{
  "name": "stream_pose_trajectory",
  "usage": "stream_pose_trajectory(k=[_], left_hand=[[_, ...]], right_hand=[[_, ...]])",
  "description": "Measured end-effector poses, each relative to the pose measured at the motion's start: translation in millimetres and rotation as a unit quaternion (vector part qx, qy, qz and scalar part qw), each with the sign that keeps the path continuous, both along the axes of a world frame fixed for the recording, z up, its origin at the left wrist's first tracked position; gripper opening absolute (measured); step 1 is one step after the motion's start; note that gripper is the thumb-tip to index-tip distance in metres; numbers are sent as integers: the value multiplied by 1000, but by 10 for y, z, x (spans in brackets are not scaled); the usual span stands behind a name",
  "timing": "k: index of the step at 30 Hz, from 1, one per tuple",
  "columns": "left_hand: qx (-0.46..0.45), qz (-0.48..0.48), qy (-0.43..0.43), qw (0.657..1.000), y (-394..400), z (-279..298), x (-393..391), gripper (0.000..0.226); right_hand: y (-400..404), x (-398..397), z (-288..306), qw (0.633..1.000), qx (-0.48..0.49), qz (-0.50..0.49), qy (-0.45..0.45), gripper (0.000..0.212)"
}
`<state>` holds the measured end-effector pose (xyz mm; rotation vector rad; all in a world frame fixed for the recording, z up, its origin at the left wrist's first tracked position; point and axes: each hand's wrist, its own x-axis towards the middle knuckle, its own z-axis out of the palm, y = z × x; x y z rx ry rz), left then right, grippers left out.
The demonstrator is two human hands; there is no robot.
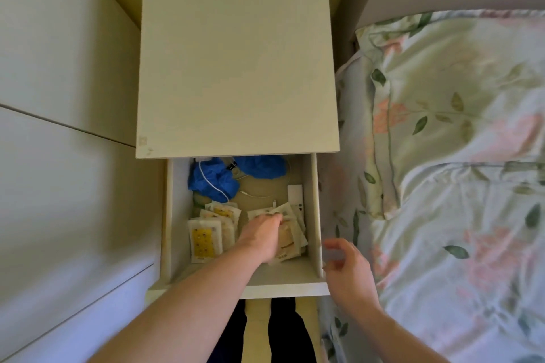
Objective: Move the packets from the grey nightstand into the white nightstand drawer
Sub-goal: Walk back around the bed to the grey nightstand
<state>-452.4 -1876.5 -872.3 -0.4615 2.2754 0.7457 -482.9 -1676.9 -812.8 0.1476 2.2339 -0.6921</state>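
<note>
I see the white nightstand with its drawer pulled out toward me. My left hand reaches down into the drawer and rests on the right-hand pile of packets; its fingers curl onto the topmost one, though blur keeps me from telling whether they truly grip it. A second pile of packets, one with a yellow face, lies at the near left of the drawer. At the far end sit crumpled blue gloves, a thin white cable and a small white box. My right hand hovers just right of the drawer, fingers loosely apart, holding nothing. The floral bed lies to the right.
</note>
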Motion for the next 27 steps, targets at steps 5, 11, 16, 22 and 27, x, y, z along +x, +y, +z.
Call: stream_pose_trajectory(k=[5,11,16,22,27], left_hand=[[0,13,9,1000,123,143,201,72],[3,26,30,999,6,931,422,56],[6,14,60,998,-61,2037,654,27],[47,-16,125,991,-53,3168,929,21],[42,-117,169,978,-31,3780,1128,28]], right_hand=[[153,160,118,1000,3,-8,1,42],[166,381,733,1000,-14,-1,-9,43],[131,636,1639,999,-16,-32,-2,47],[46,1092,2728,995,-36,-75,49,50],[59,1544,3352,988,-46,-116,94,51]])
